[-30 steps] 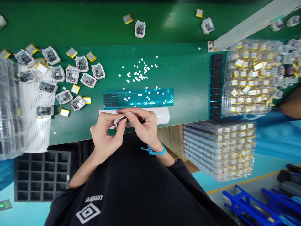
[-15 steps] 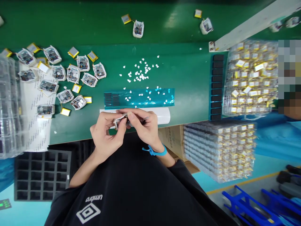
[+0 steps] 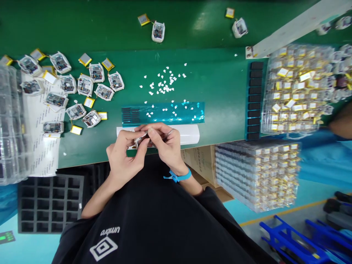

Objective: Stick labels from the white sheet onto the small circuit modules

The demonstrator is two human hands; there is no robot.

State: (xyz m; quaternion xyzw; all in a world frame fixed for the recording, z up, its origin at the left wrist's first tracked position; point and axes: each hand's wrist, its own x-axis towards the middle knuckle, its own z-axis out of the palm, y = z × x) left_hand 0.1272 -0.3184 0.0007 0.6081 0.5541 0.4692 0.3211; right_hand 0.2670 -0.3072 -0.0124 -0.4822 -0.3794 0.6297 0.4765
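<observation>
Near the table's front edge, my left hand (image 3: 127, 156) is closed around a small white-rimmed device (image 3: 139, 141), thumb and fingers pinching its sides. My right hand (image 3: 164, 145) meets it from the right, its thumb and fingers pressed together at the device's right end. A thin dark item (image 3: 168, 135) sticks out between the right fingers; what it is cannot be made out. Most of the device is hidden by the fingers. Behind the hands lie a white sheet (image 3: 189, 134) and a blue film strip (image 3: 162, 116) with small white pieces on it.
Several open white devices (image 3: 85, 85) with batteries lie at left, beside clear trays (image 3: 12, 124). More white dots (image 3: 165, 88) are scattered mid-table. On the right are a black-block strip (image 3: 254, 101), battery trays (image 3: 291, 106) and a stacked pile (image 3: 255, 176). A person's blue sleeve (image 3: 324, 154) shows beyond.
My right hand has shifted slightly left and its wrist has turned a little. The device remains between both hands. At the far right, the other person's arm has moved.
</observation>
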